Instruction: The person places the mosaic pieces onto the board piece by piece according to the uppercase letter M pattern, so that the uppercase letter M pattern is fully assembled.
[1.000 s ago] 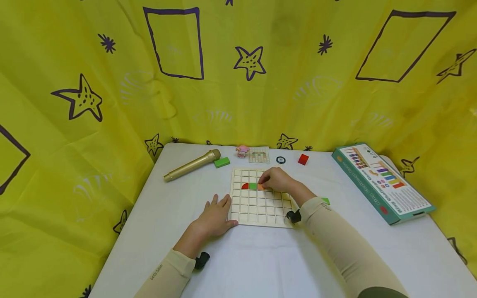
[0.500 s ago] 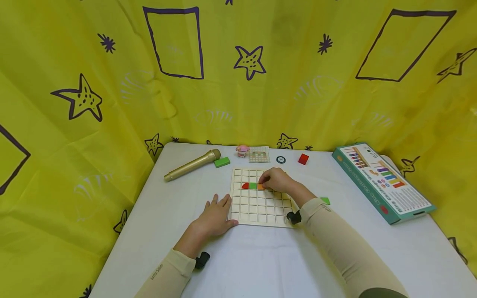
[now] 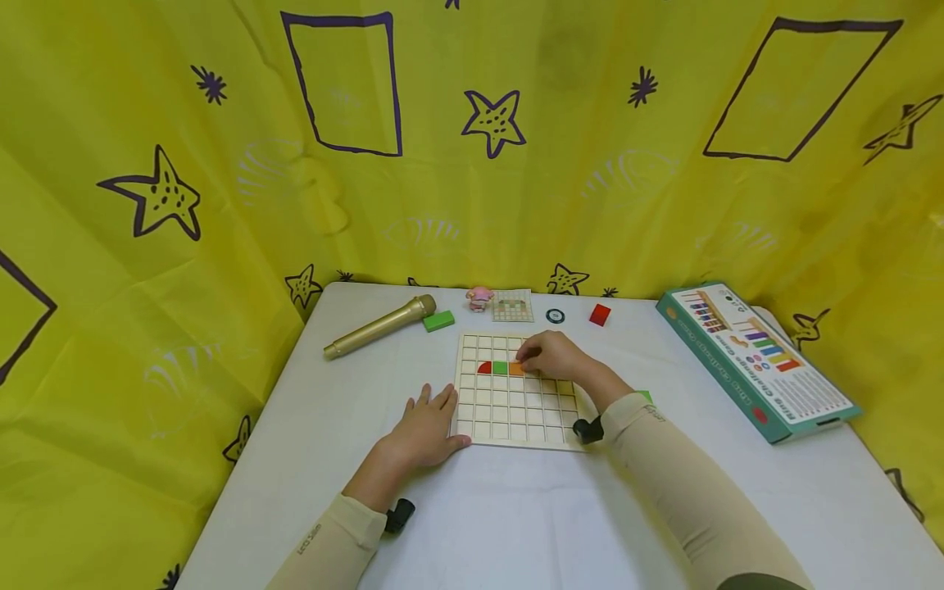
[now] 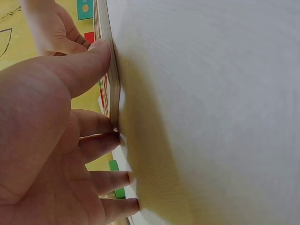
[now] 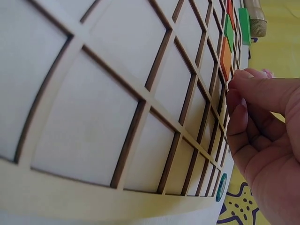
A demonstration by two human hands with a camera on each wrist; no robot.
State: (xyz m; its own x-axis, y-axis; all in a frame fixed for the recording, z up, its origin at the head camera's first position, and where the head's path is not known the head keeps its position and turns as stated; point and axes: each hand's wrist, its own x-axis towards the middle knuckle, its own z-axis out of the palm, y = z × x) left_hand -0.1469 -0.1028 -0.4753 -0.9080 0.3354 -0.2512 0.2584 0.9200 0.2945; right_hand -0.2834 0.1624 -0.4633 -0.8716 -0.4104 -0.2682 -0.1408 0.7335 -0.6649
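Note:
A wooden grid board (image 3: 510, 422) lies on the table. In one of its rows sit a red rounded tile (image 3: 484, 368), a green square tile (image 3: 501, 369) and an orange tile (image 3: 516, 369), side by side. Over the board, just right of the orange tile, is my right hand (image 3: 555, 356); its fingers are curled with thumb and forefinger together, and nothing shows between them in the right wrist view. My left hand (image 3: 425, 430) lies spread at the board's left edge, fingertips on the table and thumb (image 4: 99, 54) against the board's near-left corner.
Behind the board are a gold microphone (image 3: 379, 328), a green block (image 3: 439, 321), a pink figurine (image 3: 479, 299), a pattern card (image 3: 512, 306), a round token (image 3: 555, 316) and a red block (image 3: 601, 315). A game box (image 3: 760, 360) lies at right. Another green piece (image 3: 646, 396) is partly hidden by my right sleeve.
My right hand has shifted slightly right, uncovering more of the orange tile. The tiles stay in their cells, and my left hand keeps its place at the board's edge.

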